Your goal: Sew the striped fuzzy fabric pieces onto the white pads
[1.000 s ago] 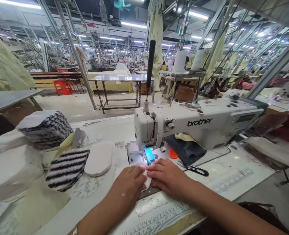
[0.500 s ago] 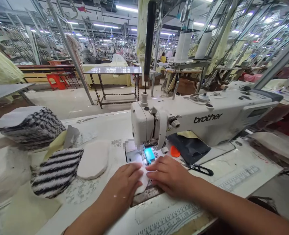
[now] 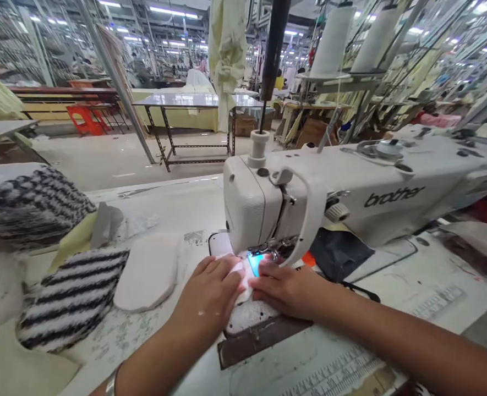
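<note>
My left hand (image 3: 208, 290) has its fingers bent over a small white fabric piece (image 3: 244, 295) on the bed of a sewing machine (image 3: 251, 206). On the piece's right side, my right hand (image 3: 295, 290) holds it with fingers pressed together. Both sets of fingertips are close to the presser foot, beside a bright blue lit guide (image 3: 255, 265). Much of the fabric is hidden under the fingers and the machine head. Left of my left hand lie a white rounded fabric pad (image 3: 146, 272) and a black-and-white striped fuzzy piece (image 3: 74, 300).
A stack of striped fuzzy pieces (image 3: 32, 206) stands at the far left. Behind my right hand are a dark cloth (image 3: 342, 254), an orange bit (image 3: 308, 259) and black-handled snips (image 3: 365, 291). A printed ruler (image 3: 326, 379) runs along the table's front.
Both hands have moved forward with the white fabric, closer under the machine head. The view has come nearer to the machine, so more of the metal bed's front edge shows.
</note>
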Demonstrator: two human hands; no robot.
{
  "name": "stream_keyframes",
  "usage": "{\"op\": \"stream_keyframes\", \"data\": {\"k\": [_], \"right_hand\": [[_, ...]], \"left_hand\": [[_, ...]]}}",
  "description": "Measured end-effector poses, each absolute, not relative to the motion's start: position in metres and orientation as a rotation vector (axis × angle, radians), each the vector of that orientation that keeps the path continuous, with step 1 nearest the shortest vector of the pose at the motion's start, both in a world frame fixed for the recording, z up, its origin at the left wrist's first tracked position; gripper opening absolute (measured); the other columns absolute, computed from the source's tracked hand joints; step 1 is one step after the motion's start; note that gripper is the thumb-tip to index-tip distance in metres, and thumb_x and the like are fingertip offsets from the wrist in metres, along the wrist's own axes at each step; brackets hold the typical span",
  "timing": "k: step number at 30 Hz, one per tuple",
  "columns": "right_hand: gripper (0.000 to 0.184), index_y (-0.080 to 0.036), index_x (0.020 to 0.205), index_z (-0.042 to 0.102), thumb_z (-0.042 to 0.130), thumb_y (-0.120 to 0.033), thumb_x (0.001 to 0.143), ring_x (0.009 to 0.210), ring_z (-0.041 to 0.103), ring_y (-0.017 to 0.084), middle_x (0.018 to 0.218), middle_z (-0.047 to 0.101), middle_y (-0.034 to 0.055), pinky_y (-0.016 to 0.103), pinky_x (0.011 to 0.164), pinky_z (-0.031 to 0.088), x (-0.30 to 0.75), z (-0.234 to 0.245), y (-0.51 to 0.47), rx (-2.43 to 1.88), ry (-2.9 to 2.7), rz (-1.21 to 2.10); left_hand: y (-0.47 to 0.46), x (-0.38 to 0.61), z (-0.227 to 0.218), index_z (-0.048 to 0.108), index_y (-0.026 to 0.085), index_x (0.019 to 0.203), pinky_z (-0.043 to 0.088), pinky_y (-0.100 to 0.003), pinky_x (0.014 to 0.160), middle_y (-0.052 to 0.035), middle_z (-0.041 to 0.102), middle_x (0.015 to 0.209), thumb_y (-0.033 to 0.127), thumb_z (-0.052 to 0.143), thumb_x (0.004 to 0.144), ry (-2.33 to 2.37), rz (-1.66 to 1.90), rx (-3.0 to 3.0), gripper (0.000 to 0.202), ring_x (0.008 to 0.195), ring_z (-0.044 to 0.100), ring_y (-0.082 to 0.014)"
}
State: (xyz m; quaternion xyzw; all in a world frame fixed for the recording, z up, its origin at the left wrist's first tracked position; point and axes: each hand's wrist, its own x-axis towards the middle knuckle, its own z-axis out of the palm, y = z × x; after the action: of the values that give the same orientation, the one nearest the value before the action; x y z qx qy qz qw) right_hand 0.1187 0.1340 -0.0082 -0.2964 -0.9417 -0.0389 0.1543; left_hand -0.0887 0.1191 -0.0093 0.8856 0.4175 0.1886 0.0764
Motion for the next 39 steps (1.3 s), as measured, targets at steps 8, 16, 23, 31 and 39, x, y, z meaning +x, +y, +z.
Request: {"op": "stream_keyframes", "data": {"k": [8,16,23,31,39], "right_hand": [[0.031,-0.022,0.1,0.062,0.034,-0.032,0.097,0.071,0.058,0.015,0.088,0.063,0.0053,0.032,0.076,0.042,0.1203,-0.0159,0.1338,-0.848,-2.679,-0.092],[0.029,-0.022,0.101,0.062,0.035,-0.033,0.097,0.084,0.06,0.019,0.088,0.063,0.0063,0.034,0.082,0.041,0.1214,-0.0149,0.1321,-0.835,-2.682,-0.064],[0.021,-0.021,0.1,0.061,0.043,-0.031,0.093,0.075,0.059,0.018,0.084,0.062,0.0052,0.034,0.08,0.041,0.1208,-0.0165,0.1354,-0.853,-2.712,0.001],[0.019,-0.021,0.1,0.06,0.047,-0.031,0.092,0.076,0.058,0.019,0.083,0.062,0.004,0.033,0.077,0.038,0.1195,-0.0124,0.132,-0.895,-2.721,-0.051],[0.017,-0.022,0.095,0.062,0.051,-0.032,0.09,0.073,0.055,0.019,0.081,0.063,0.0031,0.032,0.074,0.036,0.1187,-0.0086,0.1345,-0.909,-2.689,-0.075]], "left_hand": [[0.1219,-0.0894,-0.012,0.058,0.021,0.1,0.041,-0.045,0.09,-0.0067,0.059,0.106,0.019,0.043,0.09,1.207,0.617,2.699,0.018,0.105,0.051,-0.0247],[0.1247,-0.0909,-0.0143,0.06,0.02,0.096,0.042,-0.042,0.088,-0.0075,0.057,0.102,0.019,0.039,0.092,1.149,0.667,2.727,0.021,0.101,0.05,-0.0233],[0.1248,-0.091,-0.016,0.06,0.021,0.104,0.041,-0.041,0.086,-0.0075,0.057,0.098,0.02,0.039,0.092,1.131,0.668,2.757,0.024,0.101,0.048,-0.0235],[0.1252,-0.0911,-0.0163,0.061,0.021,0.101,0.04,-0.04,0.088,-0.0074,0.057,0.099,0.021,0.036,0.093,1.136,0.671,2.762,0.025,0.101,0.049,-0.0222],[0.1301,-0.0917,-0.0115,0.061,0.021,0.1,0.044,-0.042,0.083,-0.0074,0.058,0.099,0.018,0.041,0.09,1.138,0.621,2.784,0.021,0.093,0.051,-0.0246]]}}
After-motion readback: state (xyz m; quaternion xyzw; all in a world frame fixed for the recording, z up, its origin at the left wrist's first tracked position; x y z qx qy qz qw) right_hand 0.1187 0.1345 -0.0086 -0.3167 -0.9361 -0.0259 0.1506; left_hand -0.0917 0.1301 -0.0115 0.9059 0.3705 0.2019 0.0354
